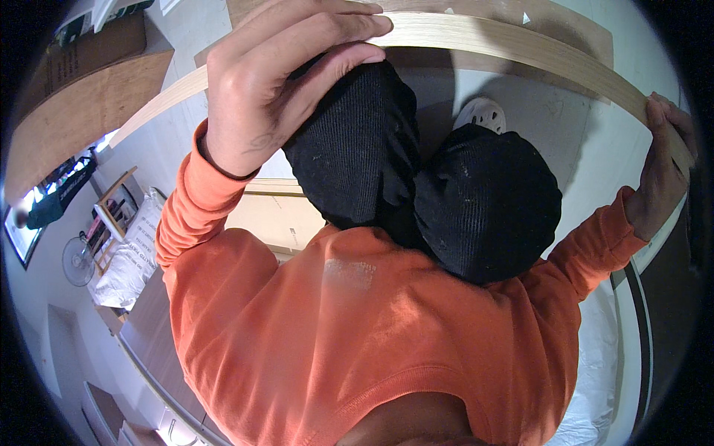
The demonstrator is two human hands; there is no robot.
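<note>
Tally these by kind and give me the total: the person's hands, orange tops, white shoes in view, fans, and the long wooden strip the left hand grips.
Left hand and right hand: 2
Orange top: 1
White shoe: 1
Fan: 1
Wooden strip: 1
Total: 6

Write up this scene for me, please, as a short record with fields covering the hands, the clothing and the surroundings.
Left hand: thumb and fingers grip a pale wooden strip
Right hand: holds the strip toward its right end, partly in shadow
Strip: crosses in front of the knees, over a brown panel
Clothing: orange sweatshirt, black ribbed trousers, white shoe with holes
Background, left: fan, white bag
</note>
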